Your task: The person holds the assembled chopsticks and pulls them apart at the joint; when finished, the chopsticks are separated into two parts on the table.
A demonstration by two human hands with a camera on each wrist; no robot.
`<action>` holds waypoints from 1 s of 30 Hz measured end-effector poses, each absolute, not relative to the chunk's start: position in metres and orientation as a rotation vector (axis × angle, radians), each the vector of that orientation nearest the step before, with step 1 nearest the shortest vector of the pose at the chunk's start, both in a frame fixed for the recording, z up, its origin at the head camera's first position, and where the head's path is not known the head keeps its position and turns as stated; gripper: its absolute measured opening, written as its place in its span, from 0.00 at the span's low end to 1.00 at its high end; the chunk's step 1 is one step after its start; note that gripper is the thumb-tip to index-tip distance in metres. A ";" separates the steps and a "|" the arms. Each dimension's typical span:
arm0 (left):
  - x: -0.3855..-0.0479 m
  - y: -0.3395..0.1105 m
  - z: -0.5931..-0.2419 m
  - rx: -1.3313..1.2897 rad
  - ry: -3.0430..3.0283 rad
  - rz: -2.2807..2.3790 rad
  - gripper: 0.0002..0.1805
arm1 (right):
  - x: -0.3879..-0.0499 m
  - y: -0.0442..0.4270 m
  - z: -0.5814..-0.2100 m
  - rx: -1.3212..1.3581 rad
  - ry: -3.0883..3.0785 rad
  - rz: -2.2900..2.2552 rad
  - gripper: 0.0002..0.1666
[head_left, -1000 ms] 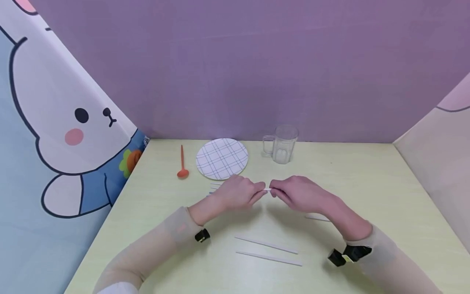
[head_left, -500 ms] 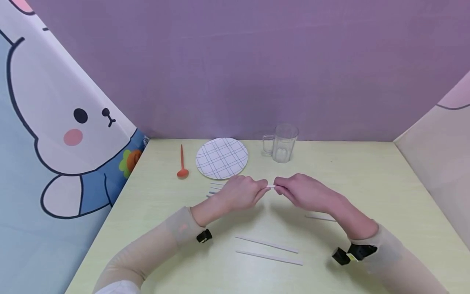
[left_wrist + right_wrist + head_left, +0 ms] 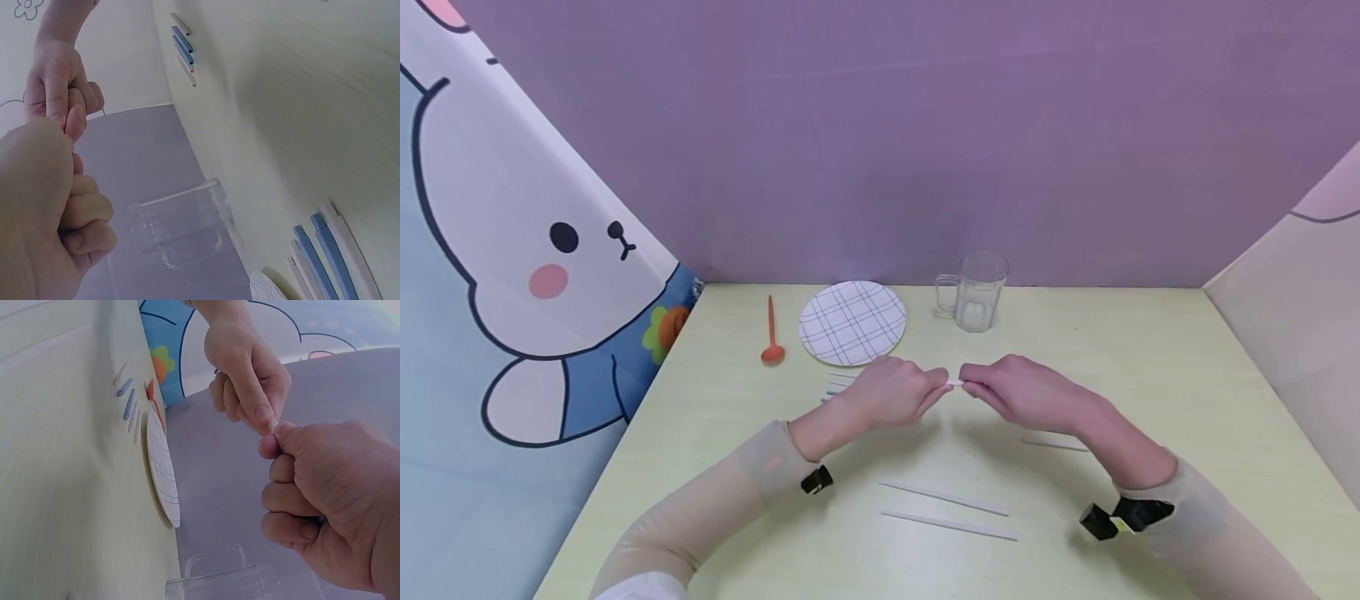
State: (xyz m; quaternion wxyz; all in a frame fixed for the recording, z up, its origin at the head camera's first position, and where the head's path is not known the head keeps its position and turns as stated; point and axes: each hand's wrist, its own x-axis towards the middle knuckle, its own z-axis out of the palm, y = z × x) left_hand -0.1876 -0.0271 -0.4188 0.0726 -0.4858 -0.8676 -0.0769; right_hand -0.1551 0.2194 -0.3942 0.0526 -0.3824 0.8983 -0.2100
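Both hands meet above the middle of the table, each pinching a thin white stick (image 3: 955,382). Only a short piece of it shows between them; the rest is hidden inside the fingers. The left hand (image 3: 898,392) grips its left part and the right hand (image 3: 1018,390) its right part, thumbs nearly facing in the right wrist view. Below the hands lie two pale sticks (image 3: 949,526), roughly parallel. Another pale stick (image 3: 1055,444) lies partly under the right forearm. Beside the left wrist is a group of white and blue sticks (image 3: 337,244), partly covered in the head view.
At the back of the table (image 3: 1120,350) lie an orange ladle (image 3: 772,353) and a round white plate (image 3: 853,323) with blue grid lines. A clear glass mug (image 3: 981,292) stands right of the plate. A purple backdrop (image 3: 880,150) rises behind the table.
The right hand has shifted slightly to the right and the left hand a little with it. The gap between them is slightly wider. The things on the table have not moved.
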 end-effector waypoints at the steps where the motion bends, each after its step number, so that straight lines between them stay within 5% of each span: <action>1: -0.187 -0.027 -0.419 -1.449 -2.610 -0.227 0.19 | -0.155 0.219 -0.394 -1.155 2.732 -0.633 0.14; 30: -0.181 -0.026 -0.416 -1.433 -2.585 -0.184 0.19 | -0.155 0.224 -0.392 -1.152 2.651 -0.680 0.16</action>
